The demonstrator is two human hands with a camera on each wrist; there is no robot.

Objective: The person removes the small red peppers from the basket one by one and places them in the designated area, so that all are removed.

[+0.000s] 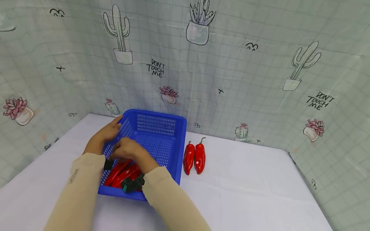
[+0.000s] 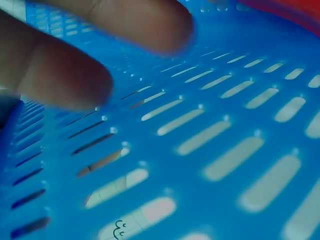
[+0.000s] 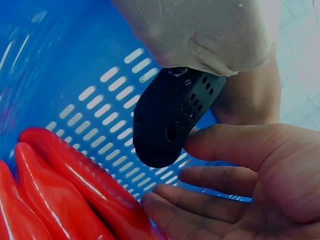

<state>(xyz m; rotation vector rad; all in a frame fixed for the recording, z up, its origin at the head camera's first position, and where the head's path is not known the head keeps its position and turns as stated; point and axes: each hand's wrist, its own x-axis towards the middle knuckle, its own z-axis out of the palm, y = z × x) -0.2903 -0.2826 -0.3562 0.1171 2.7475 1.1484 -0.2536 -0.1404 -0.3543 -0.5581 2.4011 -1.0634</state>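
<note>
A blue plastic basket (image 1: 180, 141) with slotted walls stands on the white table, holding several red peppers (image 1: 117, 173) at its near end. My left hand (image 1: 107, 133) is at the basket's left rim; in the left wrist view its fingers (image 2: 65, 75) extend over the slotted plastic, holding nothing visible. My right hand (image 1: 127, 149) is inside the basket, above the peppers. In the right wrist view its fingers are spread, one fingertip close beside a red pepper (image 3: 90, 180). The right thumb (image 3: 225, 145) lies close to the black device (image 3: 165, 120) on my left wrist; contact is unclear.
Two red peppers, a left one (image 1: 189, 158) and a right one (image 1: 200, 157), lie side by side just right of the basket. A patterned cloth (image 1: 202, 70) hangs behind the table (image 1: 245, 179) and along its sides.
</note>
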